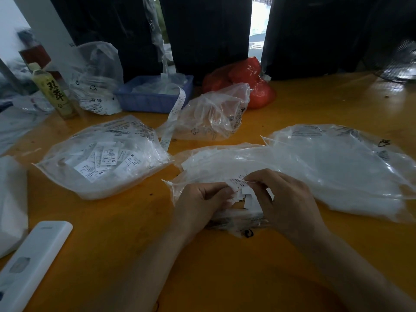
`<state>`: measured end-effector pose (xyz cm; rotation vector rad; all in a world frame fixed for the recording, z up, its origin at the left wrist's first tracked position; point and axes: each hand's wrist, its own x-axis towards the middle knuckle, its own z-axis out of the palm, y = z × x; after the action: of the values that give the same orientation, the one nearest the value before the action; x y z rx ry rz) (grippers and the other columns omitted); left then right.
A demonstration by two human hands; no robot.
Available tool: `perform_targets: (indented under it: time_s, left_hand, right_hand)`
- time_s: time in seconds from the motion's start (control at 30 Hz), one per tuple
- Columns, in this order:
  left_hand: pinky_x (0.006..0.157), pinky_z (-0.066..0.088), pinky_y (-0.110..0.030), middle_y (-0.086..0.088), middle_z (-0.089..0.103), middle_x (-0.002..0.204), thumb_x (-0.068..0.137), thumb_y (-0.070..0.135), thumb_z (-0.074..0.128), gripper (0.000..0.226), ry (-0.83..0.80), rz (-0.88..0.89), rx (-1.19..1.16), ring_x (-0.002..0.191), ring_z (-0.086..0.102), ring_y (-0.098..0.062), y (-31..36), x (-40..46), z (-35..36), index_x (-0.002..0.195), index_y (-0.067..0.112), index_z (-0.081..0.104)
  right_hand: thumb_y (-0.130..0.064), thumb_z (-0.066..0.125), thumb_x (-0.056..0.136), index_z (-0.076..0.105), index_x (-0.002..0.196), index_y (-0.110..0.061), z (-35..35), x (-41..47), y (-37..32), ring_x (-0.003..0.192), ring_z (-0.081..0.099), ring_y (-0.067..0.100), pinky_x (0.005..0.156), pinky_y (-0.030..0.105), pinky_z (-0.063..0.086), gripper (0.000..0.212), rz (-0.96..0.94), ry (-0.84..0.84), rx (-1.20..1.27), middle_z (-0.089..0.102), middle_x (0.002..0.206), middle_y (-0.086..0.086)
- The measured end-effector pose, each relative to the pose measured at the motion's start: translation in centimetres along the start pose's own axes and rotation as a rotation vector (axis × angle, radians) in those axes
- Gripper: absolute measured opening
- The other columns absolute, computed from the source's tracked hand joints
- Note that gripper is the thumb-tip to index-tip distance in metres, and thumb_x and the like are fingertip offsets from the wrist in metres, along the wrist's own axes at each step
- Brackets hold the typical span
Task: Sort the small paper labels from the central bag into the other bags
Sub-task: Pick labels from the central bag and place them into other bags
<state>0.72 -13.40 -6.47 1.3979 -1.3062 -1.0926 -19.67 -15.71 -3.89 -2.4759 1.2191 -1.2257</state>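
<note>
Crinkled clear plastic fills my only view, the one from my head: the central clear plastic bag of small white paper labels (225, 163) lies straight ahead of me at twelve o'clock from my hands, its mouth gathered right under them. My left hand (200, 203) curls its fingers round a loose clutch of labels, and my right hand (279, 199) pinches the top white label printed with an S (237, 183) between thumb and forefinger; the two hands are almost touching, with that slip stretched between them, its long axis running from nine to three o'clock. I judge that I am reading the size before dropping it in a bag. At ten o'clock, nearer my left hand, sits the clear bag of sorted labels (101, 158), where I can read XS on several slips and what looks like an M and an L. At two o'clock, just beside my right hand, lies the wide clear bag with a pale white mass inside (337, 167); its printing is too blurred to read. Farther off at twelve stands a crumpled, nearly empty clear bag (213, 113). Which bag takes S I cannot tell. At eleven o'clock a yellow-green drink bottle (53, 91) carries two large Chinese characters.
</note>
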Motion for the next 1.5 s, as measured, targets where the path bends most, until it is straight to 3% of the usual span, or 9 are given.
perform_targets:
  time_s: [0.2,0.37,0.57,0.73,0.9,1.17,1.27,1.37,1.5]
  left_hand:
    - [0.074,0.058,-0.018,0.014,0.081,0.086,0.096,0.047,0.072,0.012,-0.032,0.130,0.177,0.077,0.077,-0.006,0.2,-0.2,-0.1,0.103,0.043,0.082]
    - [0.076,0.060,-0.026,0.011,0.081,0.083,0.094,0.049,0.072,0.013,-0.014,0.155,0.152,0.075,0.076,-0.009,0.6,-0.3,-0.1,0.105,0.047,0.080]
    - [0.067,0.057,-0.013,0.019,0.081,0.090,0.084,0.052,0.073,0.025,0.065,0.153,0.083,0.075,0.079,-0.006,1.0,-0.2,-0.2,0.108,0.045,0.074]
    - [0.062,0.055,-0.011,0.020,0.080,0.086,0.082,0.053,0.075,0.032,0.132,0.172,0.093,0.070,0.078,-0.005,1.3,-0.3,-0.3,0.109,0.036,0.073]
    - [0.067,0.055,-0.010,0.022,0.080,0.091,0.090,0.033,0.080,0.018,0.160,0.167,0.124,0.080,0.077,0.002,1.0,-0.3,-0.2,0.107,0.036,0.076]
    - [0.069,0.054,-0.009,0.022,0.079,0.090,0.086,0.039,0.084,0.020,0.155,0.184,0.164,0.083,0.075,0.003,1.0,-0.4,0.1,0.104,0.041,0.077]
    - [0.071,0.054,-0.011,0.020,0.080,0.091,0.087,0.036,0.084,0.022,0.139,0.177,0.134,0.083,0.076,0.001,0.9,-0.4,0.1,0.108,0.036,0.077]
    - [0.071,0.055,-0.012,0.017,0.081,0.091,0.088,0.032,0.084,0.022,0.123,0.156,0.076,0.084,0.077,-0.001,0.8,-0.4,0.1,0.109,0.034,0.077]
    - [0.073,0.057,-0.014,0.015,0.081,0.093,0.086,0.034,0.084,0.025,0.115,0.133,0.049,0.089,0.077,-0.002,0.7,-0.3,0.1,0.110,0.035,0.077]
  right_hand:
    - [-0.010,0.069,0.094,0.073,0.106,-0.009,-0.1,0.1,0.0,0.082,0.073,0.019,0.069,0.033,0.060,0.013,-0.026,0.029,0.017,0.077,0.096,0.003]
    - [-0.017,0.062,0.095,0.073,0.105,-0.010,-0.5,0.2,0.0,0.082,0.074,0.020,0.070,0.033,0.061,0.016,-0.072,0.015,-0.021,0.077,0.095,0.004]
    - [-0.008,0.072,0.092,0.073,0.104,-0.009,-0.6,0.2,0.3,0.079,0.072,0.018,0.069,0.029,0.059,0.012,0.005,-0.012,0.012,0.077,0.094,0.003]
    - [-0.008,0.073,0.092,0.075,0.104,-0.013,-0.3,0.1,0.0,0.073,0.064,-0.004,0.071,0.004,0.051,0.013,0.153,-0.054,0.122,0.071,0.091,-0.013]
    - [-0.022,0.070,0.095,0.072,0.101,-0.024,0.0,0.2,0.1,0.075,0.071,0.003,0.069,0.024,0.061,0.007,0.343,-0.136,0.188,0.073,0.084,-0.016]
    - [-0.027,0.071,0.095,0.064,0.103,-0.036,0.2,0.1,0.1,0.072,0.071,-0.004,0.063,0.009,0.053,0.014,0.482,-0.223,0.401,0.074,0.080,-0.022]
    - [-0.030,0.069,0.096,0.063,0.102,-0.040,0.4,0.0,-0.1,0.074,0.071,-0.003,0.063,0.010,0.054,0.013,0.471,-0.305,0.439,0.074,0.082,-0.022]
    - [-0.034,0.068,0.096,0.060,0.106,-0.045,0.4,0.0,-0.2,0.076,0.072,-0.002,0.065,0.011,0.055,0.017,0.510,-0.197,0.459,0.073,0.089,-0.027]
    - [-0.031,0.069,0.095,0.067,0.099,-0.039,0.7,0.0,-0.3,0.072,0.072,0.000,0.067,0.020,0.059,0.009,0.487,-0.137,0.396,0.073,0.083,-0.017]
